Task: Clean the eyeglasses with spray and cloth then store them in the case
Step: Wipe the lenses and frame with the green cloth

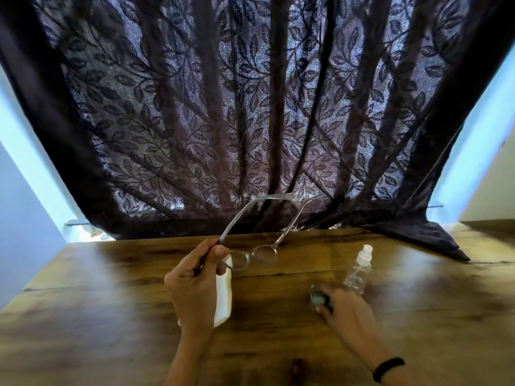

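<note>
Two hands are over a wooden table (83, 316). Nearest, the right hand (345, 310), a black band (388, 369) on its wrist, reaches onto a small grey cloth (317, 296) (blurred, so I cannot tell whether the fingers pinch it or only touch it). Just beyond those fingertips is a clear spray bottle (358, 271) with a white cap. The left hand (195, 280) pinches the eyeglasses (250, 254) at one corner of the frame, thumb on top, holding them clear of the table with the temples pointing away. Directly beneath that grip lies a white case (224, 299), partly hidden by the hand. Behind everything hangs a dark leaf-patterned curtain (250, 107).
</note>
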Available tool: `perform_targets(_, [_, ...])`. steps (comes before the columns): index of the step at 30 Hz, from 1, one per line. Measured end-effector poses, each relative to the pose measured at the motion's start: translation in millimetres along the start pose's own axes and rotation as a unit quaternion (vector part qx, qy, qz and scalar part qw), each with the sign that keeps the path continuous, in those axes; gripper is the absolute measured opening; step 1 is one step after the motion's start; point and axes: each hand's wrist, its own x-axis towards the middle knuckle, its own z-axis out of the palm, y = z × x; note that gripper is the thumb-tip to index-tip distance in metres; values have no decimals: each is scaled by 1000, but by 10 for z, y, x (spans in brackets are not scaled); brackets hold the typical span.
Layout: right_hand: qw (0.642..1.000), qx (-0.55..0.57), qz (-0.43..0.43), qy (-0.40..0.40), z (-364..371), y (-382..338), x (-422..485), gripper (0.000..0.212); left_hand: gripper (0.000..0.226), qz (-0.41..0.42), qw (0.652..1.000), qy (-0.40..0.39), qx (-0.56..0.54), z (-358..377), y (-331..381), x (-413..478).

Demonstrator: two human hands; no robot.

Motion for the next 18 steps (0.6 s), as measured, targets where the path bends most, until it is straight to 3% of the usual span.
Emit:
perform_targets(4, [998,-15,12,-56,30,6,13,35,27,-41,997,0,-67,-9,-68,-13])
perform_targets(8, [1000,-8,-4,11,-202,-80,169,34,24,-96,986,1,-135,7,-135,-16])
perform_targets(10, [994,83,-35,63,-363,-157,243,35,19,-119,981,0,-154,11,-162,-21])
perform_targets(14, [914,351,-126,159,-552,-327,300,24,23,-156,968,-10,-196,13,-210,-43])
perform_targets(18, [870,422,-146,208,-515,-424,301,24,44,-195,955,-21,-222,21,-283,-67])
